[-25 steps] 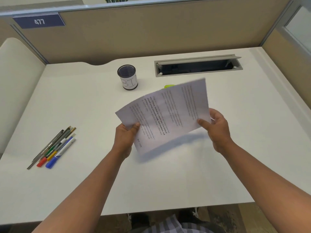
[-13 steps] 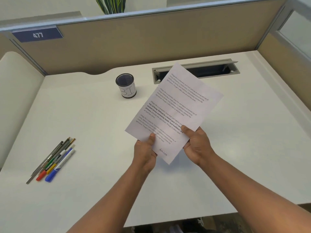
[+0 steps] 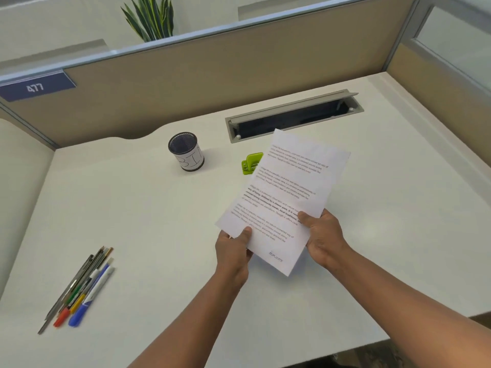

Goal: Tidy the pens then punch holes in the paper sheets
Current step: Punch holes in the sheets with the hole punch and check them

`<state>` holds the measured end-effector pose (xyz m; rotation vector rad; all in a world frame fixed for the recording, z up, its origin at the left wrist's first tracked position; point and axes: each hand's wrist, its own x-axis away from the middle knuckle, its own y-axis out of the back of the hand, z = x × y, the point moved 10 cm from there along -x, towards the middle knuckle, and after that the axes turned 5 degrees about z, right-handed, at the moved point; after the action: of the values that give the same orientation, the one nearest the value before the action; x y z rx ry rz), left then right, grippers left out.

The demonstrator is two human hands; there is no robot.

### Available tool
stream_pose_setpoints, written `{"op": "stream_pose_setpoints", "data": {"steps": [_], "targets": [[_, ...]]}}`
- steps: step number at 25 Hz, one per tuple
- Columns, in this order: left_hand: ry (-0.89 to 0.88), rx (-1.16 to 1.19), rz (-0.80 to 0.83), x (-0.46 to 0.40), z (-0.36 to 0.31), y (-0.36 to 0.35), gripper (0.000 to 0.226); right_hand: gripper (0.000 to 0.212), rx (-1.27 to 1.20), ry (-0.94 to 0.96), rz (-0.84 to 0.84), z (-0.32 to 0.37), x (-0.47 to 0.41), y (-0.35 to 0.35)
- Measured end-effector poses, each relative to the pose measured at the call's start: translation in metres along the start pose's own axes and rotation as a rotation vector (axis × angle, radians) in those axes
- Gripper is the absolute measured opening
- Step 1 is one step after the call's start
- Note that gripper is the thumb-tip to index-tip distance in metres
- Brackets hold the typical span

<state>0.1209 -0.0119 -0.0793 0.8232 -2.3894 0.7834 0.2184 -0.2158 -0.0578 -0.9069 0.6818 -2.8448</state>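
Note:
Printed paper sheets [image 3: 284, 197] are held above the white desk [image 3: 159, 221], tilted with the top end away from me. My left hand [image 3: 233, 251] grips their lower left edge and my right hand [image 3: 322, 235] grips the lower right edge. A green hole punch [image 3: 251, 163] sits on the desk behind the sheets, partly hidden by them. A black mesh pen cup [image 3: 186, 151] with a white label stands to the left of the punch. Several pens and markers [image 3: 79, 288] lie in a row at the desk's near left.
An open grey cable tray [image 3: 292, 115] is set into the desk at the back. Tan partition walls [image 3: 212, 75] close off the back and right. A blue sign reading 477 [image 3: 36, 87] hangs at the upper left. A plant [image 3: 151, 19] stands behind the partition.
The sheets turned from sideways to lengthwise and both hands shifted to their near end. The green punch, hidden half a second ago, shows again beside the sheets.

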Motion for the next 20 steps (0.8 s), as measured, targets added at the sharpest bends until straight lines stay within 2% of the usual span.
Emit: {"op": "stream_pose_setpoints", "data": {"steps": [3, 6, 10, 14, 17, 20], "targets": [[-0.097, -0.208, -0.085, -0.019, -0.027, 0.008, 0.047, 0.03, -0.002, -0.009, -0.054, 0.002, -0.004, 0.021], [-0.25, -0.508, -0.074, -0.038, -0.065, -0.004, 0.052, 0.03, -0.006, -0.011, -0.087, 0.005, -0.007, 0.036], [-0.414, -0.916, 0.068, -0.064, -0.098, -0.048, 0.048, 0.03, -0.011, -0.026, -0.125, 0.003, -0.012, 0.05], [-0.508, -1.301, 0.196, -0.094, -0.112, -0.098, 0.054, 0.029, -0.007, -0.057, -0.157, -0.004, -0.019, 0.06], [-0.567, -1.464, 0.262, -0.116, -0.125, -0.132, 0.055, 0.03, 0.001, -0.076, -0.162, -0.007, -0.026, 0.064], [-0.514, -1.609, 0.318, -0.143, -0.127, -0.154, 0.059, 0.029, -0.004, -0.09, -0.171, -0.008, -0.035, 0.067]]}}
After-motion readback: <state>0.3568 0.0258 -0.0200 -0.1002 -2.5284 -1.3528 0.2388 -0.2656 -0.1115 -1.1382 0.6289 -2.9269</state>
